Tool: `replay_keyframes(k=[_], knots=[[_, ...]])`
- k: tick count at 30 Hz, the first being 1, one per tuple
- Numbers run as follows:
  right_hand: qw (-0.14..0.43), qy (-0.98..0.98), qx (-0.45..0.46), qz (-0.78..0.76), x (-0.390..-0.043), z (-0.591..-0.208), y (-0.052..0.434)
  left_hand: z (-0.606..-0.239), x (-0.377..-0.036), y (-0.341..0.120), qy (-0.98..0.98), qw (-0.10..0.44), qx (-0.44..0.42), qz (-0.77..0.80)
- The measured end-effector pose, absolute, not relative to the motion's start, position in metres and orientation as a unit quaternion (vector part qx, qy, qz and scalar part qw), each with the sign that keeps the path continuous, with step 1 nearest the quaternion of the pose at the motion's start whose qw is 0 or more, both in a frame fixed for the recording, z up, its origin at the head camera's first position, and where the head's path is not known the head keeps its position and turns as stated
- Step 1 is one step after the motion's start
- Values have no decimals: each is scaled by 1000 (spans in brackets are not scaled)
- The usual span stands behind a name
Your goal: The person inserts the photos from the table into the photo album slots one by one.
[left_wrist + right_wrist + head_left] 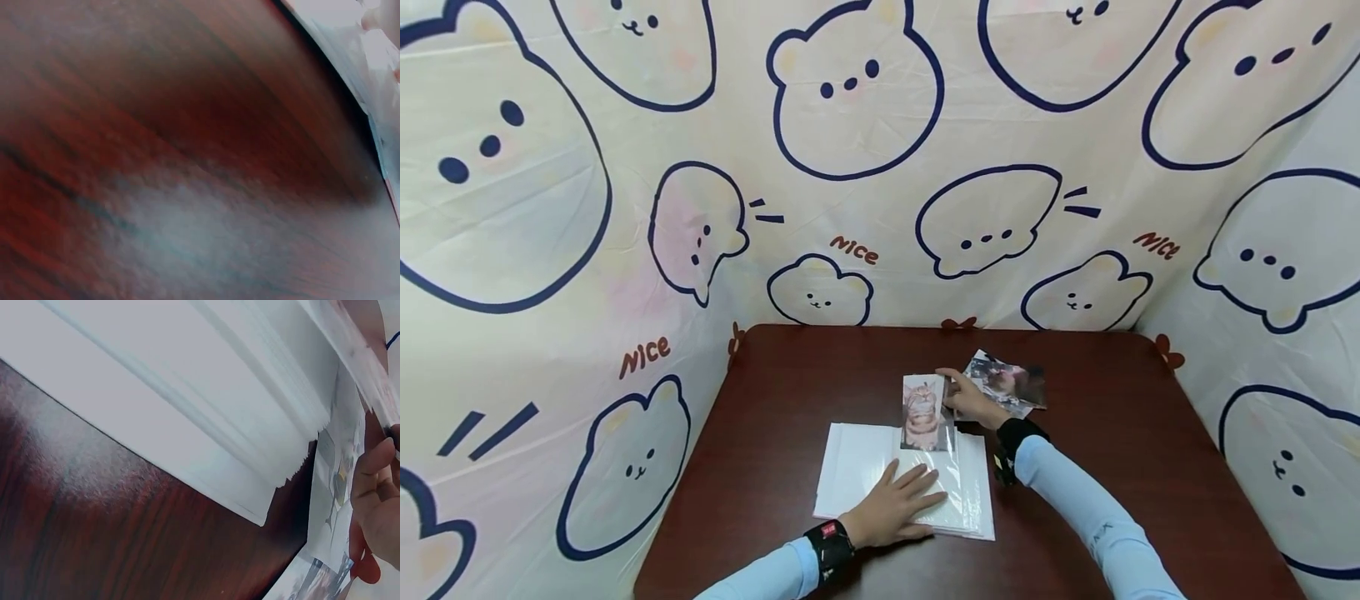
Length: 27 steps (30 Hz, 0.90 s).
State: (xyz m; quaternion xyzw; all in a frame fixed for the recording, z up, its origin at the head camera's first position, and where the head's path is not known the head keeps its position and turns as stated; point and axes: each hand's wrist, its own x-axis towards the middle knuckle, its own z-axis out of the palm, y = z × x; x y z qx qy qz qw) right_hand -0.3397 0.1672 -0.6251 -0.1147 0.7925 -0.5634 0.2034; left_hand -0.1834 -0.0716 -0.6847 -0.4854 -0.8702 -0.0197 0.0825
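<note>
Evidently, one insertion was only partway done. Ahead of the left hand [893,510], a glossy, rectangular photograph with a pinkish-brown picture [921,412] had its lower part at a clear plastic pocket page [961,485] of an open, white, rectangular album [856,467], while its upper part stuck out past the album's far edge. The right hand [973,402] pinched this photograph at its right side, near the top. The left hand lay flat with fingers spread on the pocket page, seemingly to steady it. Whether the photograph's lower edge was inside the pocket or merely over it could not be told; seating it fully looked to be left. Just beyond the right hand, some loose glossy prints in dark and pink tones [1013,383] lay on the dark red-brown wooden table [760,408], apparently not yet placed. How many other pockets were filled could not be seen.
</note>
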Motion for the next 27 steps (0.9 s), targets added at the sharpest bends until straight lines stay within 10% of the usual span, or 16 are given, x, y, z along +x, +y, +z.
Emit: replay_keyframes(k=[27], knots=[[214, 827, -172, -490, -302, -638, 174, -688, -179, -73, -864, 133, -485, -30]])
